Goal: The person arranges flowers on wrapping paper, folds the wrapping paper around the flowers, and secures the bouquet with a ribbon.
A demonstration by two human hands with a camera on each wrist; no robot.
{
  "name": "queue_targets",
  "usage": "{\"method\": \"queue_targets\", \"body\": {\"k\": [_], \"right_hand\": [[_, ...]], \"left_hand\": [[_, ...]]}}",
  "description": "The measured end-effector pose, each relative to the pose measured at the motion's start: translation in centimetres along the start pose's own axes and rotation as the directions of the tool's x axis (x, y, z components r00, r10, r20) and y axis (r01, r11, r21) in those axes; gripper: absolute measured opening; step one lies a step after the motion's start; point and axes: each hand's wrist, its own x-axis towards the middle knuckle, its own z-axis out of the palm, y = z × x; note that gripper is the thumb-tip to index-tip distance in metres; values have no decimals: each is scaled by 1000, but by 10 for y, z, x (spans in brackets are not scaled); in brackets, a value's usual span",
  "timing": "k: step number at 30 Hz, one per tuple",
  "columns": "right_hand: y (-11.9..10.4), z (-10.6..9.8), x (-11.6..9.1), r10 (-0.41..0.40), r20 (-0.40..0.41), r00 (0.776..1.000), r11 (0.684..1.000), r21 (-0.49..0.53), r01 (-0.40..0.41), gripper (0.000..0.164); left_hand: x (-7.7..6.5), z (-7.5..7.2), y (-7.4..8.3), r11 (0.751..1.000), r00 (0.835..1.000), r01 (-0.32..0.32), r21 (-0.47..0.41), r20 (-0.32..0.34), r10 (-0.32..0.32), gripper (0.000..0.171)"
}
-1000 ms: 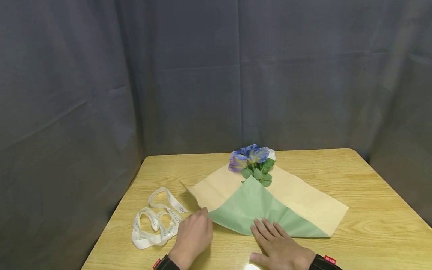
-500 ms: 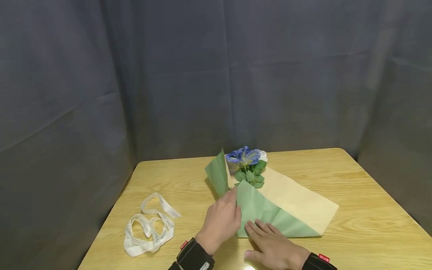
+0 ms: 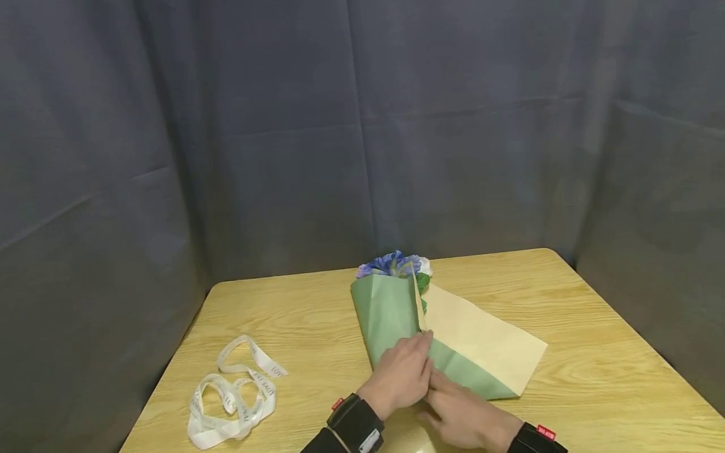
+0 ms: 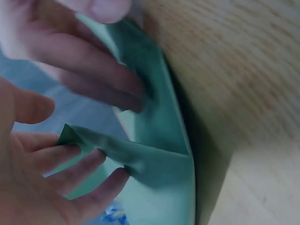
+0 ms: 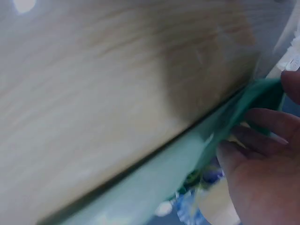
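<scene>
Wrapping paper (image 3: 391,308), green outside and cream inside, lies around a small bouquet of artificial flowers (image 3: 391,263). Its left side is folded up over the stems, leaving blue and white petals showing at the far end. My left hand (image 3: 402,371) holds this flap near its edge, fingertips against the green paper in the left wrist view. Right below it, my right hand (image 3: 464,409) presses the near part of the paper with extended fingers, its fingertips partly hidden by the left hand. The right half of the paper spreads flat, cream side up.
A loose white printed ribbon (image 3: 249,415) lies in loops on the wooden table (image 3: 306,314), left of the hands. Dark grey curtains (image 3: 283,157) hang behind the table and at both sides.
My left hand has carried the paper's left side up and rightward over the flowers, covering most of the leaves. My right hand stays low on the paper. The head view has swung slightly right.
</scene>
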Motion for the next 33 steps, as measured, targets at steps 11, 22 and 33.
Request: {"method": "queue_targets", "body": {"k": [11,22,33], "right_hand": [[14,-11,-27,351,100,931,935,-98,-341,60],[20,-8,-36,335,148,931,942,-66,-328,68],[19,-5,-37,340,127,932,940,-75,-333,67]], "left_hand": [[2,21,10,988,980,-19,156,199,-13,53],[4,32,15,988,952,-6,153,304,-41,85],[-1,29,8,986,976,77,150,193,-105,52]]}}
